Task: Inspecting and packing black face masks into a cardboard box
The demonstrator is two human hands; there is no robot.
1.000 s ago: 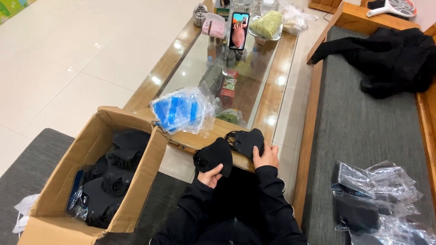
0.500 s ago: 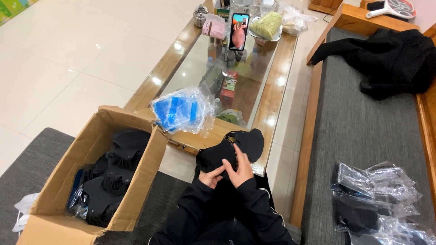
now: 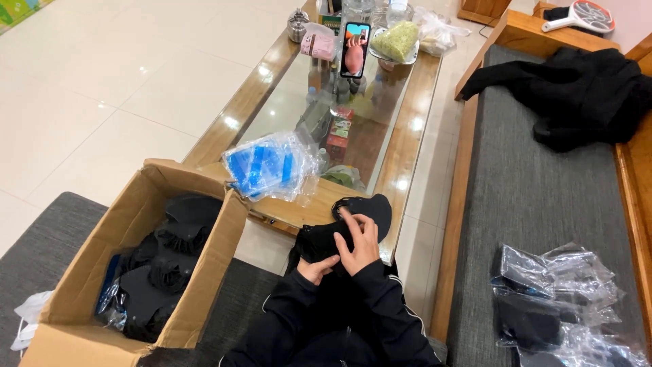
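Fingers (image 3: 350,221) half-hiding black mask (image 3: 372,207)

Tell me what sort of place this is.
Likely a home living room used for packing work: a glass-topped coffee table, a cushioned wooden bench sofa, and a cardboard box of black fabric items.

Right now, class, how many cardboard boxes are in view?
1. The cardboard box sits open on the floor, left of the hands, with black items inside.

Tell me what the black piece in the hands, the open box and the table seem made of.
Black piece: probably soft matte fabric; it folds under the right hand.
Box: brown corrugated cardboard, dull, with creased flaps.
Table: glossy wooden frame, with a reflective glass top.
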